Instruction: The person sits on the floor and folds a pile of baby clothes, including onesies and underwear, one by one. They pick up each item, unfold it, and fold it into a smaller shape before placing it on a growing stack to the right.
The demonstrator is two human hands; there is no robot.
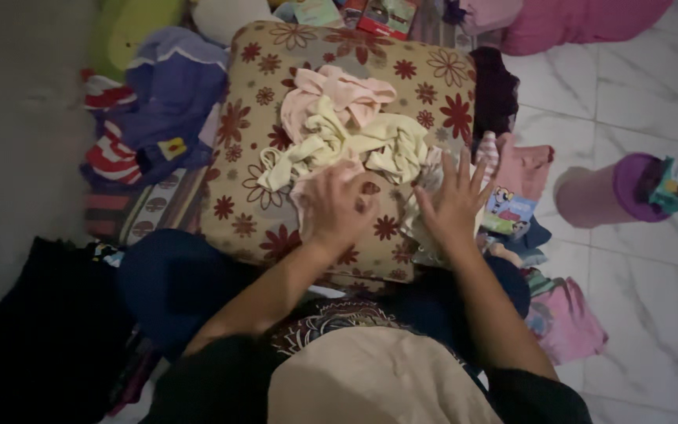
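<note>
Small clothes lie just beyond both hands' grip.

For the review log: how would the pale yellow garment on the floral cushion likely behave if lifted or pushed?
The pale yellow garment lies crumpled in soft folds on the floral cushion, so it would probably hang limp rather than hold shape. It looks thin, so likely light. Pushed, it would probably bunch rather than slide whole, and might drag the pink garment it overlaps.

Left grip curled, right grip splayed.
</note>
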